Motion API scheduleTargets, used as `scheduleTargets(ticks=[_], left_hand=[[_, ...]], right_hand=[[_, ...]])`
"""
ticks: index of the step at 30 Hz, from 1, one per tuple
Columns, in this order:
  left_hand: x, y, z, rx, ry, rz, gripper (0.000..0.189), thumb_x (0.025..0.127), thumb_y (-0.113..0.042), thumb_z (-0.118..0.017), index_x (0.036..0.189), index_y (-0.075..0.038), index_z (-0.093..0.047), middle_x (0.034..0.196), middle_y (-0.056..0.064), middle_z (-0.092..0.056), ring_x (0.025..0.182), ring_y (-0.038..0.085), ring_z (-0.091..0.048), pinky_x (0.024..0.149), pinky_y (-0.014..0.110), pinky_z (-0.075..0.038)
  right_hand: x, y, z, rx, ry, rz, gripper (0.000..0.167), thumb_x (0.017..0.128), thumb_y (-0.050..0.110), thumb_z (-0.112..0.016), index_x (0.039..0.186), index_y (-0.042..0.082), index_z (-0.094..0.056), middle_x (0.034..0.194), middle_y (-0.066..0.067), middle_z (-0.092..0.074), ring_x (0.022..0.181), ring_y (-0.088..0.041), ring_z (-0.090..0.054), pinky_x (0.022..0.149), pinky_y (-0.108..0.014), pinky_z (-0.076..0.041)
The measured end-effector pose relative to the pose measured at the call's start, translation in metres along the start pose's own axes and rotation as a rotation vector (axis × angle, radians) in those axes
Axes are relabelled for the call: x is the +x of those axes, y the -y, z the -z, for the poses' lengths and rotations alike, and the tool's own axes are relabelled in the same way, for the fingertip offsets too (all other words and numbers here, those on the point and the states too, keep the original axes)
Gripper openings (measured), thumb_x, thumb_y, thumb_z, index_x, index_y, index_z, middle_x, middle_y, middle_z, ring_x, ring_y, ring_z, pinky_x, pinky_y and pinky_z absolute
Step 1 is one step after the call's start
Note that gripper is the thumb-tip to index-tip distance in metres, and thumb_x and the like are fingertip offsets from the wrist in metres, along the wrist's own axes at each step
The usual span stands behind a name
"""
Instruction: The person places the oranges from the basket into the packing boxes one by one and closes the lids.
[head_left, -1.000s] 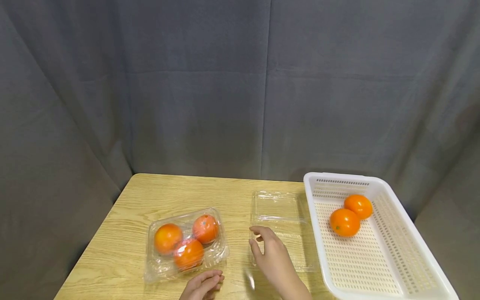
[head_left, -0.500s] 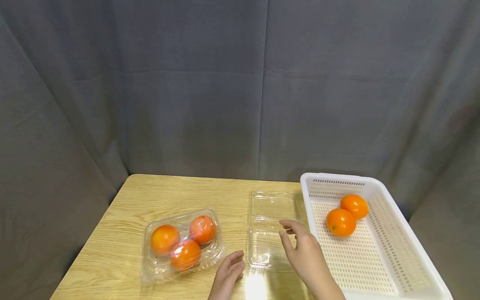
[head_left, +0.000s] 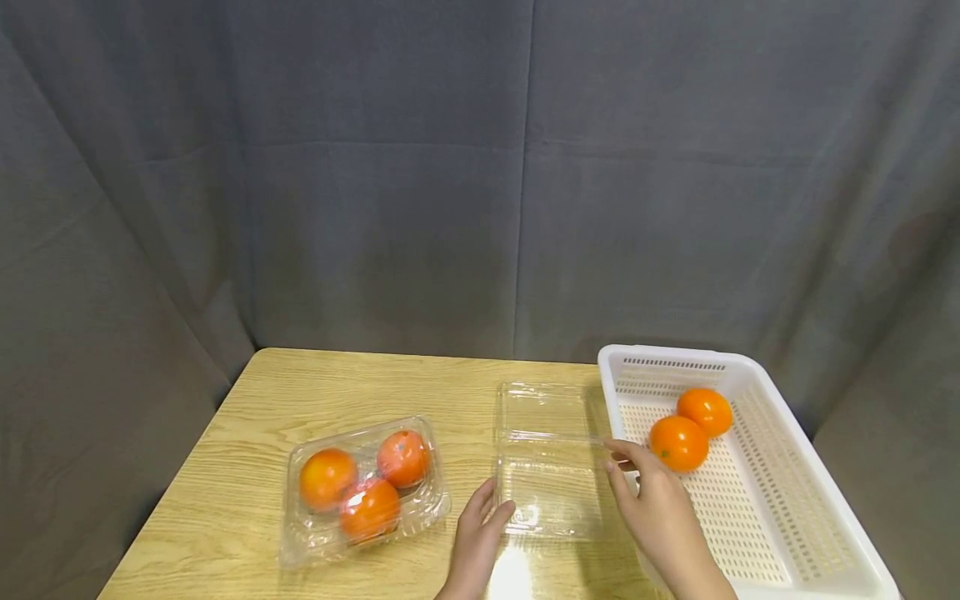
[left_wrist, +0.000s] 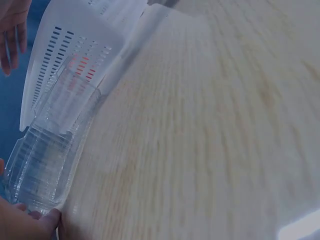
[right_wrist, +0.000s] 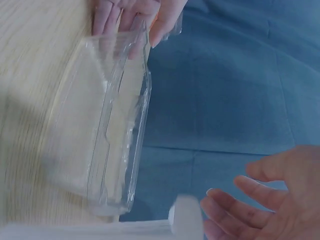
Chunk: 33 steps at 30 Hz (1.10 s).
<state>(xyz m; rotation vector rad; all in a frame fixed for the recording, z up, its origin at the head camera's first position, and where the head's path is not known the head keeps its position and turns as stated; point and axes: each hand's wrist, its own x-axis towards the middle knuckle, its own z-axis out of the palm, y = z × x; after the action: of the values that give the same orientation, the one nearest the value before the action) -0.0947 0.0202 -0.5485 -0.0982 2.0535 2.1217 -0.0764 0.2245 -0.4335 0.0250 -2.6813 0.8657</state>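
Note:
A clear plastic clamshell box (head_left: 551, 492) lies with its lid folded back, beside the white basket. At its near left corner is my left hand (head_left: 476, 533), fingers along the outside of the wall and thumb by the corner. Through the clear wall in the right wrist view, fingers of this hand (right_wrist: 132, 20) show. My right hand (head_left: 660, 504) hovers at the basket's left rim with loosely bent fingers and nothing in them. The right wrist view shows that hand (right_wrist: 265, 205) apart from the box, palm bare.
On the left of the table, a closed clear clamshell (head_left: 431, 504) holds three oranges (head_left: 371, 508). To the right stands the white perforated basket (head_left: 813, 475) with two oranges (head_left: 678, 443) inside. A grey curtain (head_left: 375, 208) hangs behind the table.
My left hand has moved right, from beside the filled clamshell to the open one's corner. My right hand has moved right, from over the open box to the basket's rim.

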Motion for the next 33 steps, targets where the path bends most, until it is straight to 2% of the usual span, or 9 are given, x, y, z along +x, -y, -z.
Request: scheduleTargets(ticks=[6, 14, 22, 25, 28, 31, 33], left_hand=[[0.006, 0.002, 0.002, 0.002, 0.031, -0.016, 0.06, 0.099, -0.021, -0.058, 0.15, 0.002, -0.036, 0.154, 0.024, -0.033, 0.141, 0.05, -0.026, 0.102, 0.076, -0.025], [0.008, 0.005, 0.006, -0.05, -0.002, 0.002, 0.053, 0.099, -0.016, -0.054, 0.148, -0.002, -0.041, 0.155, 0.012, -0.037, 0.142, 0.041, -0.03, 0.11, 0.067, -0.024], [0.002, 0.004, 0.008, -0.023, -0.103, 0.024, 0.048, 0.101, -0.024, -0.054, 0.145, -0.007, -0.049, 0.15, 0.006, -0.045, 0.14, 0.038, -0.037, 0.111, 0.066, -0.025], [-0.002, 0.002, 0.006, 0.002, -0.156, 0.049, 0.045, 0.102, -0.028, -0.052, 0.144, -0.011, -0.051, 0.149, 0.005, -0.048, 0.139, 0.039, -0.037, 0.109, 0.069, -0.025], [-0.005, 0.0, 0.001, 0.057, -0.24, 0.074, 0.043, 0.102, -0.03, -0.051, 0.142, -0.015, -0.055, 0.146, 0.008, -0.051, 0.135, 0.044, -0.041, 0.103, 0.074, -0.03], [-0.008, -0.001, -0.003, 0.105, -0.314, 0.093, 0.041, 0.102, -0.032, -0.051, 0.14, -0.019, -0.058, 0.143, 0.01, -0.054, 0.13, 0.047, -0.045, 0.098, 0.075, -0.035], [-0.009, 0.0, -0.005, 0.107, -0.345, 0.094, 0.041, 0.102, -0.031, -0.05, 0.14, -0.019, -0.058, 0.142, 0.01, -0.054, 0.13, 0.046, -0.046, 0.098, 0.072, -0.037]], right_hand=[[0.002, -0.007, 0.007, -0.026, 0.013, -0.012, 0.026, 0.095, 0.01, -0.065, 0.118, -0.001, -0.066, 0.106, -0.015, -0.07, 0.095, -0.034, -0.067, 0.075, -0.054, -0.056], [0.014, -0.018, 0.018, -0.04, 0.007, 0.013, 0.022, 0.095, 0.007, -0.064, 0.115, -0.002, -0.067, 0.098, -0.015, -0.071, 0.089, -0.032, -0.068, 0.073, -0.051, -0.057], [0.026, -0.037, 0.033, -0.193, 0.022, 0.109, 0.019, 0.092, 0.006, -0.067, 0.108, -0.004, -0.067, 0.102, -0.021, -0.069, 0.087, -0.04, -0.068, 0.071, -0.055, -0.057], [0.032, -0.047, 0.038, -0.228, 0.045, 0.131, 0.013, 0.089, 0.005, -0.069, 0.102, 0.0, -0.067, 0.098, -0.018, -0.069, 0.08, -0.035, -0.067, 0.066, -0.053, -0.055], [0.04, -0.059, 0.043, -0.245, 0.069, 0.153, 0.013, 0.087, 0.002, -0.069, 0.1, 0.001, -0.067, 0.094, -0.016, -0.07, 0.072, -0.031, -0.065, 0.061, -0.051, -0.054], [0.049, -0.072, 0.047, -0.238, 0.102, 0.204, 0.014, 0.088, 0.002, -0.07, 0.102, 0.0, -0.068, 0.095, -0.016, -0.07, 0.076, -0.033, -0.066, 0.065, -0.053, -0.055], [0.055, -0.081, 0.05, -0.233, 0.141, 0.247, 0.015, 0.089, 0.002, -0.07, 0.104, 0.0, -0.068, 0.098, -0.014, -0.071, 0.085, -0.035, -0.068, 0.071, -0.055, -0.056]])
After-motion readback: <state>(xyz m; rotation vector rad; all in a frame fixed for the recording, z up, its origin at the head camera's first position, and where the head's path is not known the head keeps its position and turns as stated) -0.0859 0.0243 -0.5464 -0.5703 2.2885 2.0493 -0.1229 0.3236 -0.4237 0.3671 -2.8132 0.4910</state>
